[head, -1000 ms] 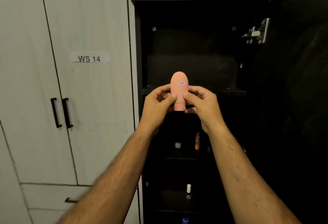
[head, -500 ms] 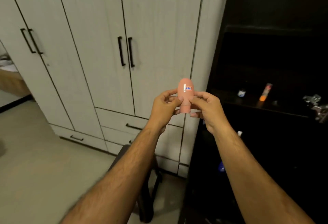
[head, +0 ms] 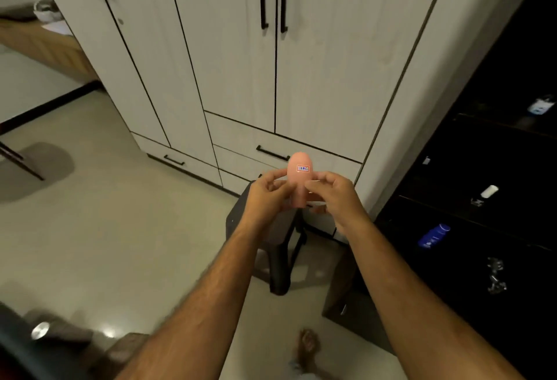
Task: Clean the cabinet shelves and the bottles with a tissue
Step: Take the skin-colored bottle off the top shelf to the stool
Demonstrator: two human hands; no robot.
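A home bedroom or dressing area, marked by pale floor-to-ceiling wardrobe doors (head: 229,48) with black handles, drawers (head: 283,150) beneath, a tiled floor (head: 105,229) and a dark cabinet (head: 482,168) holding toiletry bottles (head: 434,236).

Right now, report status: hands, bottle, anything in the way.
Left hand and right hand both pinch the pink bottle, held upright. Dark stool directly below. Nothing blocking.

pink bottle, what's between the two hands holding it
In the head view only the pink bottle sits between the left hand and the right hand; both pinch it.
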